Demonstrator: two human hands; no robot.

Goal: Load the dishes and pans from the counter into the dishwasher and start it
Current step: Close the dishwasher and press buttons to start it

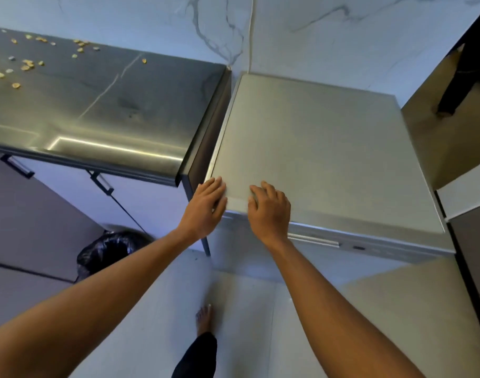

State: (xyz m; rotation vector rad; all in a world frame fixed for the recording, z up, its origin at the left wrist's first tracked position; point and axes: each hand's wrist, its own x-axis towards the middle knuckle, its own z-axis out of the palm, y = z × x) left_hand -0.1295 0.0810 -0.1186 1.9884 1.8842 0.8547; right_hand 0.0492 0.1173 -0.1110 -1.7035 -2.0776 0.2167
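The dishwasher [328,159] is a silver freestanding unit with a flat grey top, standing right of the dark counter [96,105]. Its door looks closed, with a handle bar [312,239] and a control strip [369,248] along the front top edge. My left hand [206,208] lies with straight fingers on the near left corner of the top. My right hand [268,208] rests beside it on the front edge, fingers bent over the lid. Neither hand holds anything. No dishes or pans are in view.
Scattered yellow crumbs [26,64] lie on the counter's far left. A black rubbish bag [107,252] sits on the floor below the counter. White cabinet doors with black handles [101,182] are under the counter. My bare foot [204,320] stands on the tiled floor.
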